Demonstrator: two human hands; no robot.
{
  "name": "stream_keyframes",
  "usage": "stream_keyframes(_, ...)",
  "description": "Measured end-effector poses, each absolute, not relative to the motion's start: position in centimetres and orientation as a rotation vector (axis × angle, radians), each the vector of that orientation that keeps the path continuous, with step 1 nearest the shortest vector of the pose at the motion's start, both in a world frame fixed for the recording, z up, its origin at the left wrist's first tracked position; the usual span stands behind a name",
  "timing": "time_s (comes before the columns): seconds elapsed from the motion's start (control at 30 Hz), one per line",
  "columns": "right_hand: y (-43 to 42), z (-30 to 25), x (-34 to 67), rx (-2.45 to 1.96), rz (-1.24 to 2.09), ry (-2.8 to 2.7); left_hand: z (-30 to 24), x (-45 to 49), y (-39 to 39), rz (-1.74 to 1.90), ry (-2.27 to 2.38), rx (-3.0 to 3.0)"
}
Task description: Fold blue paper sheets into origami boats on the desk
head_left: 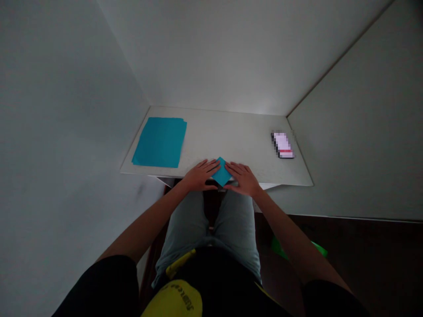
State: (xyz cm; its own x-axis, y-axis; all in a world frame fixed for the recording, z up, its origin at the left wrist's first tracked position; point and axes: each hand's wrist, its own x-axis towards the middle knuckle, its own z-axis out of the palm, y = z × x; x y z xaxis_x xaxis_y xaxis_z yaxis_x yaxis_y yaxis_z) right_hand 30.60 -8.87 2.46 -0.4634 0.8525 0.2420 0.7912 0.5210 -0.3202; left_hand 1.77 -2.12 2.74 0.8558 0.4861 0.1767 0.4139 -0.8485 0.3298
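On the desk (231, 132), left hand (200, 175) and right hand (243, 178) press flat on a folded teal paper (221, 171), each grip spread, clasping nothing.

Desk (231, 136): white, and I see it set into a corner between pale walls (59, 110).
Paper stack (160, 141): teal sheets lying flat at far left.
Blurred object (283, 145): pale with a red band, near the right edge; I can't identify it.
Floor (363, 246): dark, with something green (319, 248) on it.
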Motion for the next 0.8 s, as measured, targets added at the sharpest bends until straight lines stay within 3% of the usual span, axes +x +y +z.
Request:
stream_keyframes(0.3,-10.4,2.8,31.2,-1.336,0.456,-2.217,2.8,1.6,-3.1,0.514,0.802,2.475)
stream_keyframes(0.57,-4.6,3.9,31.0,-1.440,0.668,-1.608,4.0,4.2,1.4,0.807,0.958,1.777)
stream_keyframes(0.8,-2.2,1.7,31.7,-1.382,0.843,-1.537,2.4,4.2,2.4,0.862,1.015,1.743)
